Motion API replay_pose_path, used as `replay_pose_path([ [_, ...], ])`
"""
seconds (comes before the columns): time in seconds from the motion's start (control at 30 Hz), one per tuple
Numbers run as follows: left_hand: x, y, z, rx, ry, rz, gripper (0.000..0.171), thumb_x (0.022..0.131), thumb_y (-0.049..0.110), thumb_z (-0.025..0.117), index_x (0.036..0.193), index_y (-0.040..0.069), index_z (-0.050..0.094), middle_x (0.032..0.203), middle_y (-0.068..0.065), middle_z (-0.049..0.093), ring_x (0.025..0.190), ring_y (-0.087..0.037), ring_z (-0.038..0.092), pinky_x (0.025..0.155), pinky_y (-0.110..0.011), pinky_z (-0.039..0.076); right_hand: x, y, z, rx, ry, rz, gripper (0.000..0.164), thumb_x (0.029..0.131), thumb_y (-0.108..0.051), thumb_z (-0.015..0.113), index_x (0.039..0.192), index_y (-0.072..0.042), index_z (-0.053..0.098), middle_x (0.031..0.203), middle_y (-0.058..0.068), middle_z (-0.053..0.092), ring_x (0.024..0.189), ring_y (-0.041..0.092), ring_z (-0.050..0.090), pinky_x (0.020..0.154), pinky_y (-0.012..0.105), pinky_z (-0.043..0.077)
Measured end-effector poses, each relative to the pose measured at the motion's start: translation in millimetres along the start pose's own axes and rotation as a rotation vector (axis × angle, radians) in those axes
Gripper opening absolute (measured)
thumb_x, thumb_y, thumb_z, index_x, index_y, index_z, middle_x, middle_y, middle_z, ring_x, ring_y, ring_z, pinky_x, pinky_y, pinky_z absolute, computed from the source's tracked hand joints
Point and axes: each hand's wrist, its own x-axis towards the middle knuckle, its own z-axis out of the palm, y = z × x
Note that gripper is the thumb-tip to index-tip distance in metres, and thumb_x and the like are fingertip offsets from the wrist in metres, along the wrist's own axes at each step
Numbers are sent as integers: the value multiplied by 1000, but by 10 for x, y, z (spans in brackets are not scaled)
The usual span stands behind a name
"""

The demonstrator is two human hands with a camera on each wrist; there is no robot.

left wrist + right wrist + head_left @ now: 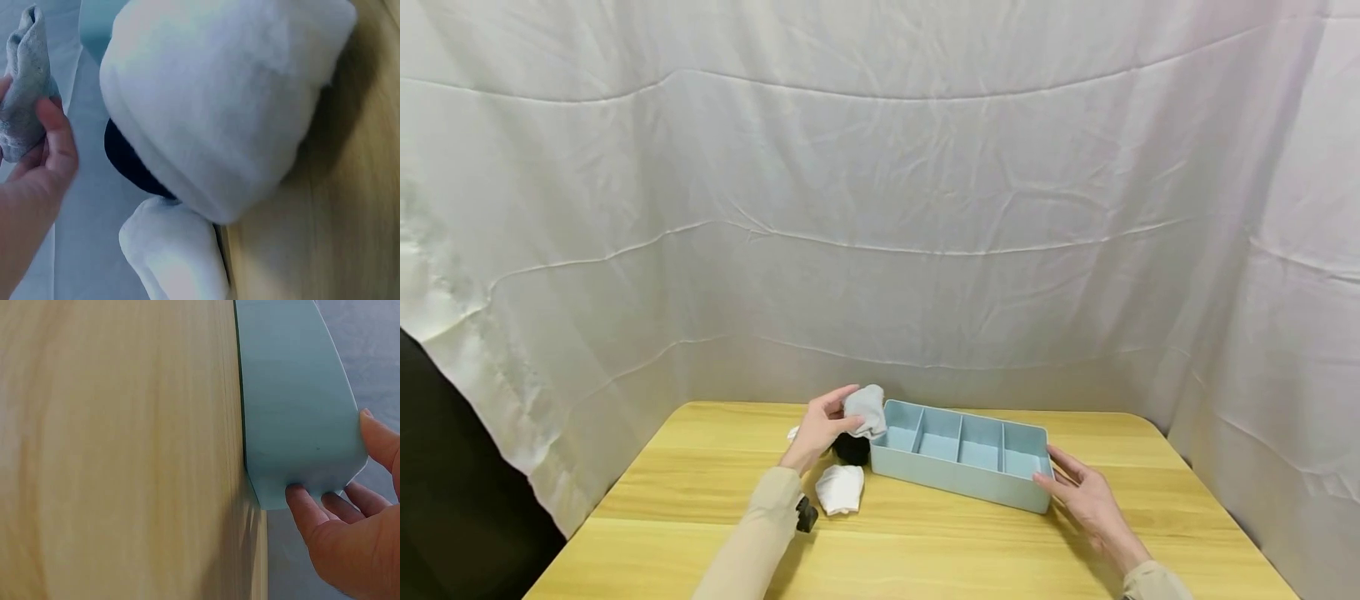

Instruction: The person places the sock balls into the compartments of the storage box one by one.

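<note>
My left hand (812,432) pinches a folded grey sock (867,408) between thumb and fingers, raised beside the left end of a light blue box (955,473). The left wrist view shows the grey sock (26,94) bundled in the fingers. My right hand (1090,500) grips the box's right end, with the thumb at the rim and fingertips against the outer wall (306,412). Thin dividers split the box into several compartments. A white folded sock (840,489) lies in front of my left hand, and a black bundle (852,450) lies against the box's left end.
Another white bundle (175,256) shows in the left wrist view; in the head view it is mostly hidden behind the left hand. The wooden table (925,550) carries everything. Pale curtains (925,300) hang behind and along both sides.
</note>
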Motion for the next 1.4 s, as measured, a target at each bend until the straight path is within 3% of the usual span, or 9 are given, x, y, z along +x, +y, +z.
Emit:
replay_pose_path([
  [0.37, 91, 34, 188, 13, -67, -15, 58, 85, -4, 71, 139, 14, 57, 132, -14, 59, 94, -19, 59, 79, -25, 53, -24, -7, -41, 6, 5, 1, 79, 94, -24, 67, 156, -4, 21, 161, 23, 16, 145, 42, 24, 108, 38, 33],
  [0.53, 134, 32, 244, 87, -52, -9, 56, 85, -2, 73, 137, 13, 59, 128, -13, 63, 100, -24, 63, 80, -27, 53, -44, -1, -39, 11, 9, -4, 80, 94, -23, 68, 156, -4, 22, 161, 23, 17, 144, 41, 25, 107, 36, 35],
  [0.83, 218, 14, 319, 161, -105, 22, 53, 85, -5, 70, 135, 12, 60, 132, -13, 61, 107, -25, 62, 85, -30, 53, -57, -3, -55, 9, 12, -3, 79, 94, -23, 67, 156, -4, 22, 160, 23, 17, 144, 41, 26, 107, 35, 37],
  [1.13, 165, 42, 421, 222, -200, 10, 50, 83, -4, 71, 130, 10, 64, 129, -14, 62, 104, -26, 59, 77, -27, 53, -60, 22, -42, -32, 19, -9, 79, 94, -27, 67, 155, -4, 23, 159, 23, 20, 143, 41, 29, 108, 40, 35],
  [1.27, 163, 51, 456, 258, -198, 8, 50, 81, -4, 72, 129, 9, 65, 126, -12, 64, 104, -24, 57, 78, -28, 52, -62, 26, -33, -17, 22, -1, 79, 94, -26, 68, 155, -4, 24, 159, 25, 20, 143, 42, 29, 107, 40, 35],
  [1.4, 195, 45, 469, 277, -202, 26, 48, 83, -2, 72, 129, 9, 65, 131, -11, 63, 116, -29, 56, 84, -34, 53, -48, 6, -50, -11, 24, -3, 80, 93, -27, 68, 155, -4, 23, 159, 25, 19, 143, 42, 28, 108, 40, 34],
])
